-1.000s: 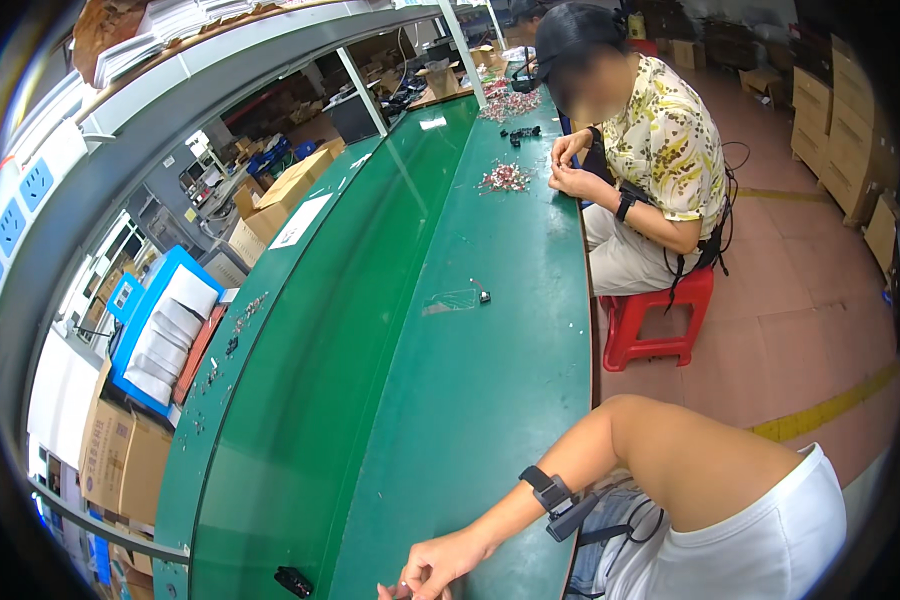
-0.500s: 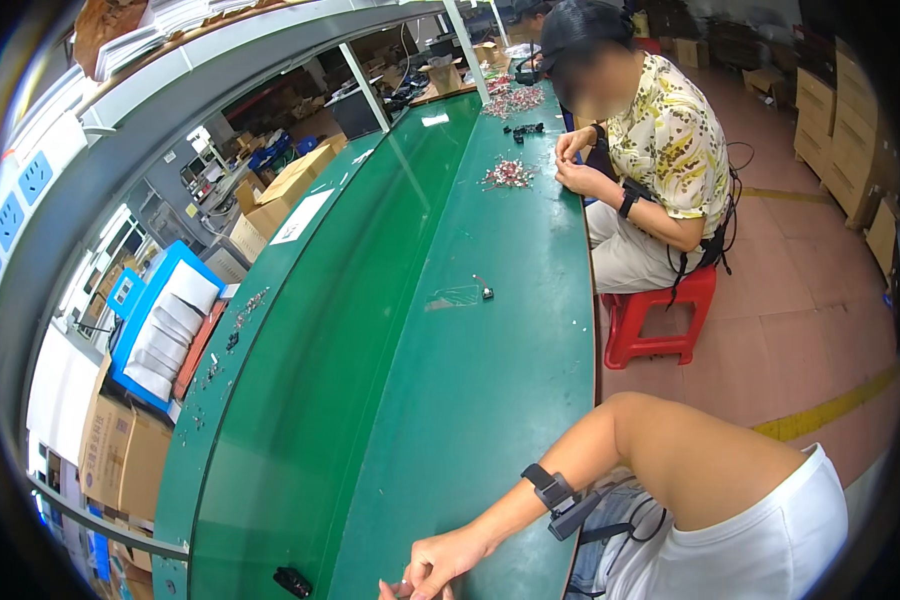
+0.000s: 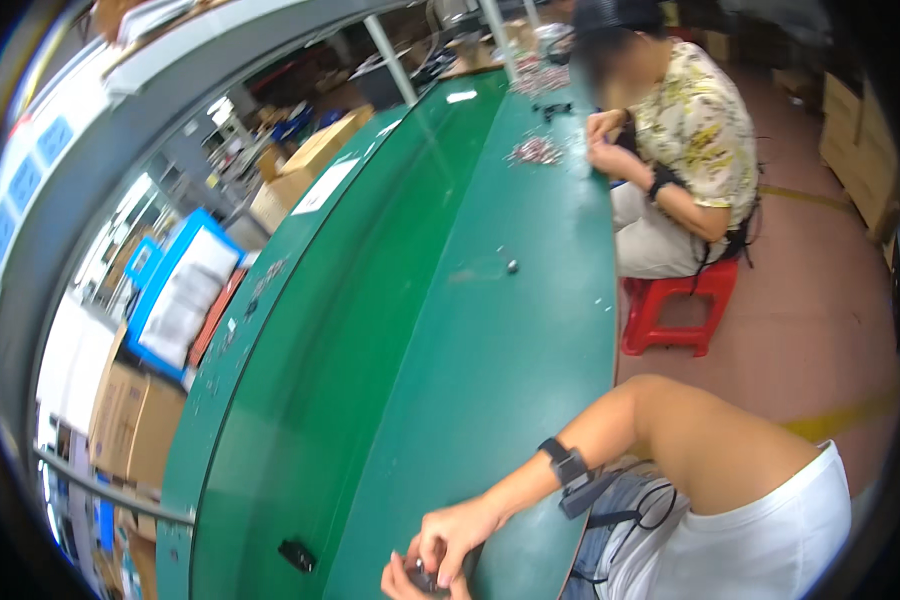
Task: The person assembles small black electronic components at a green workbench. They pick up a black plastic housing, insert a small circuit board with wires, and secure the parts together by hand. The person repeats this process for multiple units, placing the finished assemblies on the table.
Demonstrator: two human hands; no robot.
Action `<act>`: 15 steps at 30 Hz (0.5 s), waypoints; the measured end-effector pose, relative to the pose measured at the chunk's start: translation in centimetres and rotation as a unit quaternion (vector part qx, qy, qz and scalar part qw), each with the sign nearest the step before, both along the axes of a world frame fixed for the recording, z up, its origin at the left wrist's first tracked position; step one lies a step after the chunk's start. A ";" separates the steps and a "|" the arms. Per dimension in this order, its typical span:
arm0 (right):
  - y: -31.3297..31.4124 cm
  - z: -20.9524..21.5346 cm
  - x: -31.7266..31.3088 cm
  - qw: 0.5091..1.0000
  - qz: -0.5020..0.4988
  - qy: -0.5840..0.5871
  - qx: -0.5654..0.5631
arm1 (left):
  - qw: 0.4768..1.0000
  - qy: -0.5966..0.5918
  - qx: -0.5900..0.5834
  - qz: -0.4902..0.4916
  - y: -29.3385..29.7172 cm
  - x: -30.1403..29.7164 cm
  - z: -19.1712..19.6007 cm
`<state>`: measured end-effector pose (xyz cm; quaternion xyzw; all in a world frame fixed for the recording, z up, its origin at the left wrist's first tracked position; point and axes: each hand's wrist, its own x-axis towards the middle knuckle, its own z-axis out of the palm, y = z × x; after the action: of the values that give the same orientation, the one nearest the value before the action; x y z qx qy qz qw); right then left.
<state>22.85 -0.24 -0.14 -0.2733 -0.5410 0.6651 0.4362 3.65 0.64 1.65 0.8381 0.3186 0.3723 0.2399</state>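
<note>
My right hand (image 3: 457, 532) comes in from the right, a black band round its wrist, with its fingers bent in a pinch over a small dark part (image 3: 426, 578). Beneath it, at the bottom edge, the fingers of my left hand (image 3: 398, 578) curl about the same part; the rest of that hand is cut off. Blur and fingers hide what kind of part it is. To the left of my hands, a small black object (image 3: 296, 555) lies on the bright green belt (image 3: 300, 440).
A co-worker (image 3: 685, 140) sits on a red stool (image 3: 680, 310), hands together at the green table (image 3: 500, 370). Near them lies a pile of small red and white parts (image 3: 536, 151). A small dark piece (image 3: 512, 266) lies mid-table. Cardboard boxes (image 3: 135, 420) and a blue bin (image 3: 185, 290) stand left.
The whole view has shifted, with blur. More of both my hands now shows at the bottom edge, and the dark part between them has come into sight.
</note>
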 end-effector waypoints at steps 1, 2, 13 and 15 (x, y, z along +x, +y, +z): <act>0.0 0.6 0.2 1.000 0.011 0.005 -0.002 | 0.999 0.034 0.031 0.010 0.1 0.2 0.8; -0.4 0.8 0.6 0.999 0.015 0.031 -0.023 | 1.000 0.014 0.011 0.006 1.1 -0.2 -1.4; -0.3 -0.4 1.5 0.947 0.015 0.208 -0.244 | 0.995 -0.093 0.029 0.023 1.5 0.2 0.2; 0.0 -0.4 1.3 0.950 0.011 0.200 -0.238 | 0.993 -0.101 0.047 0.025 1.6 0.0 0.3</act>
<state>24.18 -0.26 -0.54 -0.2240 -0.2717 0.8203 0.4507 3.64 2.26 1.98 0.7981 0.2963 0.4754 0.2219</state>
